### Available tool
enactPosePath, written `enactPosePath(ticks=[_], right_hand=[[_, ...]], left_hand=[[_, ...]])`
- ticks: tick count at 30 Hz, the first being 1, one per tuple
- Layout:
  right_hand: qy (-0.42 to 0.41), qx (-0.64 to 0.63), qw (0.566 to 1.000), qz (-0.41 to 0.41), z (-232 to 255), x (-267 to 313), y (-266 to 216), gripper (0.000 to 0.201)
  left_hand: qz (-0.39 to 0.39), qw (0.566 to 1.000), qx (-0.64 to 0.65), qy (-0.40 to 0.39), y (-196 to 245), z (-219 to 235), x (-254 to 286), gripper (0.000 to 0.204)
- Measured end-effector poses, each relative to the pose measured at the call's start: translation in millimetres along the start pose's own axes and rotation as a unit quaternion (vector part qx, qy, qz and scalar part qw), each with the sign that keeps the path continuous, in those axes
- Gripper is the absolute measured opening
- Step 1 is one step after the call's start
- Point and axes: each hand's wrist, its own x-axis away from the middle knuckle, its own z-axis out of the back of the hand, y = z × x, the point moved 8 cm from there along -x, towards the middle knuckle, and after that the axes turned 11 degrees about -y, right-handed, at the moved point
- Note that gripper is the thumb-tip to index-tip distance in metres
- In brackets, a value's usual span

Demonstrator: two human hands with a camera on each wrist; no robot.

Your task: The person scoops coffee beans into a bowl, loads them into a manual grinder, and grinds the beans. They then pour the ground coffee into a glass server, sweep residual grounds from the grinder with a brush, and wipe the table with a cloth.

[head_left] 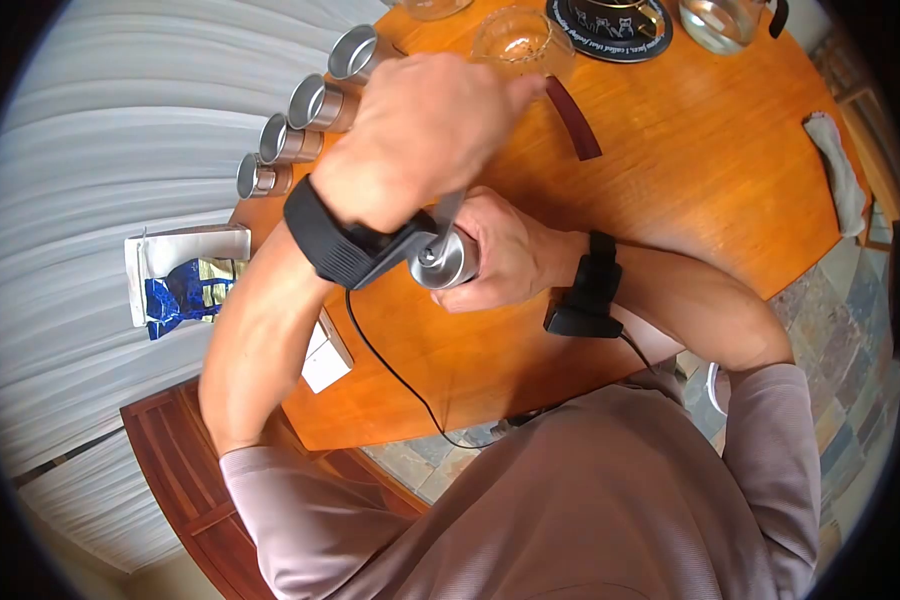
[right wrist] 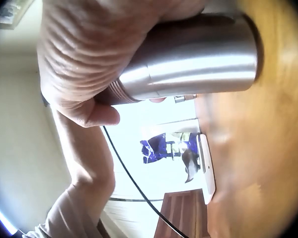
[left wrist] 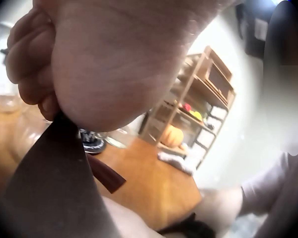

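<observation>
My right hand (head_left: 505,250) grips a silver cylindrical hand coffee grinder (head_left: 445,262) above the wooden table. In the right wrist view the steel body of the grinder (right wrist: 198,59) shows, its base close to the tabletop. A flat metal crank arm (head_left: 451,212) runs from the grinder's top to beneath my left hand (head_left: 430,125). From the left wrist, the crank arm (left wrist: 59,183) looks large and dark, and my left fingers (left wrist: 32,74) curl at its far end. The crank's knob is hidden by that hand.
Several metal cups (head_left: 320,103) line the table's left edge. Beyond the hands are a dark red curved strip (head_left: 575,120), a glass vessel (head_left: 523,45), a black round mat (head_left: 620,45) and a glass jug (head_left: 718,28). A white box (head_left: 325,360) lies nearer me; a cable hangs by it.
</observation>
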Motion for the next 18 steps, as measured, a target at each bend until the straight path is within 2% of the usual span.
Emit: enactPosePath(ticks=[1,2,4,5,6,8,9,10,11,12,14,16,18], right_hand=[[-0.006,0.024,1.0,0.02,-0.1,0.6,-4.6,0.022],[-0.005,0.025,0.999,0.019,-1.0,1.5,-3.4,0.022],[-0.024,0.091,0.991,0.097,-13.1,5.4,-10.3,0.029],[-0.026,0.092,0.991,0.097,-18.9,9.0,-8.6,0.029],[0.033,0.122,0.989,0.071,-17.9,16.0,-5.4,0.027],[0.144,0.177,0.973,0.019,-17.3,28.6,-2.1,0.024],[0.135,0.176,0.975,0.02,-12.2,22.4,-7.8,0.024],[0.027,0.027,0.999,0.009,-11.1,6.6,-3.4,0.025],[-0.08,-0.124,0.989,-0.004,-20.1,-2.2,-2.2,0.028],[-0.082,-0.124,0.989,-0.004,-22.2,-2.5,-1.9,0.028],[-0.06,-0.073,0.995,0.015,-18.5,-4.3,-2.8,0.027],[-0.064,-0.062,0.996,0.029,-17.8,-5.2,-7.1,0.029],[-0.07,-0.078,0.994,0.003,-23.2,-5.1,-1.6,0.028]], left_hand=[[0.005,0.997,-0.081,-0.016,14.5,4.3,0.8,0.03],[0.004,0.997,-0.082,-0.014,20.5,5.2,6.2,0.03],[-0.046,0.995,-0.044,0.073,41.9,18.4,28.2,0.043],[-0.034,0.997,-0.022,0.065,58.4,15.3,39.4,0.045],[-0.022,0.998,0.0,0.057,79.0,11.7,52.3,0.048],[-0.022,0.994,-0.1,0.045,115.1,10.7,84.1,0.053],[-0.013,0.994,-0.096,0.044,119.5,3.6,98.9,0.053],[-0.041,0.992,-0.08,0.09,125.5,-3.4,114.7,0.053],[-0.072,0.986,-0.065,0.135,131.1,-8.6,131.7,0.054],[-0.069,0.986,-0.065,0.135,130.5,-14.9,148.4,0.054],[-0.002,0.996,0.035,0.078,105.3,-33.5,178.3,0.053],[0.048,0.988,0.105,0.099,81.0,-57.6,207.0,0.056],[0.108,0.973,0.18,0.099,52.7,-78.4,226.4,0.052]])
